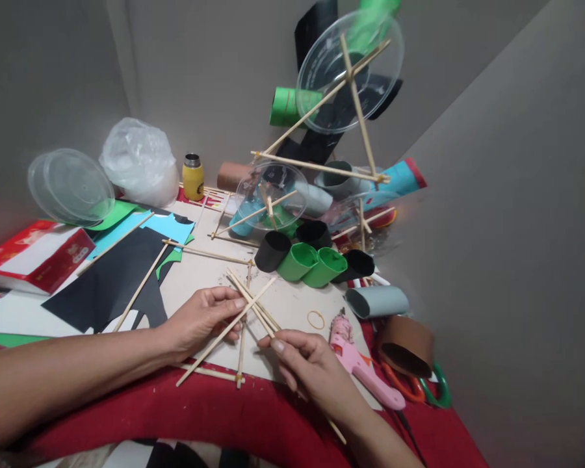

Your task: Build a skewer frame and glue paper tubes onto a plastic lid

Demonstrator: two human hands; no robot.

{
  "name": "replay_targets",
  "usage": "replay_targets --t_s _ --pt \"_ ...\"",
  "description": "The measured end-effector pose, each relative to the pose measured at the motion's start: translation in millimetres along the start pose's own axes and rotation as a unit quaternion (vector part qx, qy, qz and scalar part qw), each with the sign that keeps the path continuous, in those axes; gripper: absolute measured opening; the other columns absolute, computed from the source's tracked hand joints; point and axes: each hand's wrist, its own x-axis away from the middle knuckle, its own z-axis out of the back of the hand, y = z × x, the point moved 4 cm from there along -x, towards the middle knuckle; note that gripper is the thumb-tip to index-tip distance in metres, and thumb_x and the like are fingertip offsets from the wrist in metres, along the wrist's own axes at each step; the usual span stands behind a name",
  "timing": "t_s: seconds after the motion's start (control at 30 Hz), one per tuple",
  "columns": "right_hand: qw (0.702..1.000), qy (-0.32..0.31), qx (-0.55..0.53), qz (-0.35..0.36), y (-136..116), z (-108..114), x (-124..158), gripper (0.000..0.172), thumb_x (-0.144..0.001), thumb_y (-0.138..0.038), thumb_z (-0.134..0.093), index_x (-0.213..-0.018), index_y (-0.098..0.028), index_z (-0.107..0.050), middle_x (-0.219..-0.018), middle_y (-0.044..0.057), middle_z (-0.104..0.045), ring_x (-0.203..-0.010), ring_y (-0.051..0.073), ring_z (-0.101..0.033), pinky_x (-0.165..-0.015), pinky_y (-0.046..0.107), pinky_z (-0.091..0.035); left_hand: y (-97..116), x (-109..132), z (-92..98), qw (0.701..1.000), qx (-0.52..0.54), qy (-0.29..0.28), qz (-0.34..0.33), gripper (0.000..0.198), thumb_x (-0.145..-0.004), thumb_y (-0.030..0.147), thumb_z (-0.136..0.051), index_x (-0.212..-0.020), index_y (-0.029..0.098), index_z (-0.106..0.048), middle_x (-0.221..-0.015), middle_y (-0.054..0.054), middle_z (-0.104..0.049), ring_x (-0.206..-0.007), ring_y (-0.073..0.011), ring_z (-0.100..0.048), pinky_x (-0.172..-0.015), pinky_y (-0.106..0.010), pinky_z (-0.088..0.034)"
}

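Above the table, my left hand pinches thin wooden chopsticks close to where they cross. My right hand is closed around the lower part of the other chopsticks in the bundle; one end sticks out below that hand. Together they form a narrow X. Behind and beneath them lies a frame of joined chopsticks, its corners tied with yellowish bands. A loose rubber band rests on the board to the right of the crossing.
A pink glue gun, scissors and paper tubes are on the right. Green and black rolls stand behind. A stick-and-lid structure rises at back right. Cut paper, a red box and a yellow bottle sit left.
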Motion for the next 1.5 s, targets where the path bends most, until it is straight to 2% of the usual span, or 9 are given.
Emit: replay_targets --t_s 0.47,0.7,0.8,0.9,1.1,1.5 --pt "0.999 0.012 -0.020 0.028 2.3 -1.5 -7.6 0.061 -0.077 -0.066 -0.060 -0.093 -0.007 -0.068 -0.038 -0.010 -0.041 -0.032 0.004 -0.028 -0.034 0.018 -0.018 -11.3 0.1 -1.0 0.999 -0.032 -0.034 0.002 0.038 -0.076 0.047 -0.072 -0.082 0.011 -0.061 -0.067 -0.002 -0.062 -0.045 -0.0060 -0.053 -0.044 -0.018 -0.046" --pt "0.999 0.010 -0.022 0.034 0.4 -1.8 -8.6 0.060 -0.076 -0.067 -0.061 -0.090 -0.008 -0.068 -0.038 -0.010 -0.041 -0.032 0.004 -0.028 -0.034 0.017 -0.019 -16.7 -1.5 1.8 0.999 -0.041 -0.033 0.011 0.042 -0.076 0.052 -0.069 -0.088 0.012 -0.063 -0.066 -0.001 -0.064 -0.040 -0.0058 -0.051 -0.041 -0.018 -0.043" --pt "0.999 0.008 -0.013 0.033 1.2 -1.0 -8.4 0.059 -0.078 -0.065 -0.060 -0.093 -0.008 -0.068 -0.039 -0.010 -0.042 -0.032 0.004 -0.028 -0.035 0.017 -0.019 -15.9 -0.6 1.2 0.998 -0.051 -0.030 0.018 0.041 -0.077 0.052 -0.068 -0.088 0.012 -0.064 -0.064 -0.001 -0.065 -0.038 -0.0046 -0.048 -0.040 -0.017 -0.039" --pt "0.999 0.009 -0.004 0.035 1.3 -0.5 -7.7 0.058 -0.080 -0.065 -0.059 -0.093 -0.009 -0.068 -0.040 -0.009 -0.042 -0.033 0.004 -0.029 -0.035 0.017 -0.020 -14.1 0.1 0.3 0.998 -0.054 -0.029 0.021 0.040 -0.078 0.051 -0.068 -0.087 0.012 -0.064 -0.063 -0.002 -0.066 -0.034 -0.0027 -0.043 -0.036 -0.015 -0.029" --pt "0.999 0.011 -0.003 0.038 1.9 -1.1 -5.5 0.057 -0.081 -0.064 -0.058 -0.092 -0.009 -0.068 -0.040 -0.009 -0.039 -0.035 0.004 -0.027 -0.036 0.018 -0.018 -13.7 1.1 -0.7 0.999 -0.036 -0.032 0.024 0.039 -0.076 0.049 -0.070 -0.084 0.012 -0.063 -0.061 -0.002 -0.066 -0.029 -0.0009 -0.032 -0.032 -0.017 -0.016" --pt "0.999 0.015 -0.007 0.039 7.3 -3.1 -8.5 0.058 -0.078 -0.066 -0.060 -0.090 -0.011 -0.070 -0.039 -0.010 -0.034 -0.036 0.005 -0.025 -0.038 0.019 -0.016 -14.7 2.8 -3.4 0.999 -0.024 -0.032 0.031 0.042 -0.071 0.051 -0.073 -0.082 0.012 -0.062 -0.059 -0.002 -0.066 -0.028 -0.0011 -0.029 -0.031 -0.018 -0.015"
